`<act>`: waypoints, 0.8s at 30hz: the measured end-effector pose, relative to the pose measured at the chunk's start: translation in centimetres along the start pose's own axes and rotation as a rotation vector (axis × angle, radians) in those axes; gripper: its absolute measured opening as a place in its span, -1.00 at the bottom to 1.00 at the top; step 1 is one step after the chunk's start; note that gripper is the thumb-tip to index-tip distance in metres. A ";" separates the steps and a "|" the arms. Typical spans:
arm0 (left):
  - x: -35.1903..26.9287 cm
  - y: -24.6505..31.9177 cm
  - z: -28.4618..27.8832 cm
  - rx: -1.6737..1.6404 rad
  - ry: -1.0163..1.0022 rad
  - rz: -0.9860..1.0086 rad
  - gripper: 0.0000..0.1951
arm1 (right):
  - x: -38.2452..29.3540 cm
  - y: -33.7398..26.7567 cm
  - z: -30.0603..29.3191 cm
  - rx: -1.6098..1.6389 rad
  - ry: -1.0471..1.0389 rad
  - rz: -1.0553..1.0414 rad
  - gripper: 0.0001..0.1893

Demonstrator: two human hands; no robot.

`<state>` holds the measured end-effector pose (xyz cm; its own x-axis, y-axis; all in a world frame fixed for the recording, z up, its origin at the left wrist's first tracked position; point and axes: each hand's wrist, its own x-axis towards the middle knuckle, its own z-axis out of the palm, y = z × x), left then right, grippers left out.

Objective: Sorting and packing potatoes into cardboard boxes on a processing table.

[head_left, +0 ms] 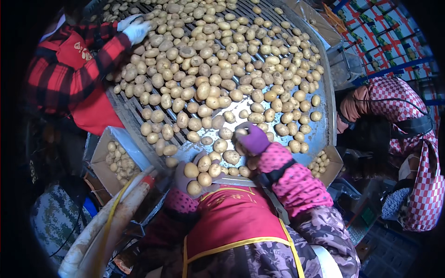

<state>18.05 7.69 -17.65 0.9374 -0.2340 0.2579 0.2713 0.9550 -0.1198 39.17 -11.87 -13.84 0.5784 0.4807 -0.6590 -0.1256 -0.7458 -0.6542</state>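
My left hand, in a purple glove, is cupped around several potatoes close to my red apron. They are piled in the palm and hide most of the fingers. My right hand, in a purple glove, reaches over the metal sorting table with its thumb and fingers around a potato. More potatoes lie between my two hands, on bare metal. Beyond them a dense layer of potatoes covers the table's roller section.
Boxes of smaller potatoes stand at the table's near left and near right. White-gloved hands of a co-worker touch potatoes at upper left. Another person is at the right. Thick pipes rise at lower left. Stacked printed cartons fill the upper right.
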 end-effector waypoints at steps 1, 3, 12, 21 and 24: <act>0.6 0.7 0.8 -0.148 0.017 -0.103 -0.43 | -0.5 0.3 -1.2 0.555 -0.162 0.076 -0.65; 4.7 -0.6 2.4 -0.043 -0.148 0.030 -0.42 | -1.2 0.1 -0.3 0.916 -0.016 -0.045 -0.63; 5.5 2.4 9.4 -0.202 -0.230 -0.083 -0.39 | 1.7 -9.4 8.8 -0.771 -0.218 -0.295 -0.67; 1.2 2.5 4.6 0.076 0.009 0.114 -0.48 | 3.9 -7.1 7.3 -0.588 -0.438 -0.307 -0.60; 4.1 1.7 6.2 0.277 0.055 0.185 -0.48 | 0.0 -4.3 5.1 0.599 -0.314 -0.178 -0.59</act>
<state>20.98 9.50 -10.81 0.9776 -0.0542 0.2033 0.0328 0.9937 0.1070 35.60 -6.33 -12.95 0.3828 0.7499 -0.5395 -0.5250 -0.3039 -0.7950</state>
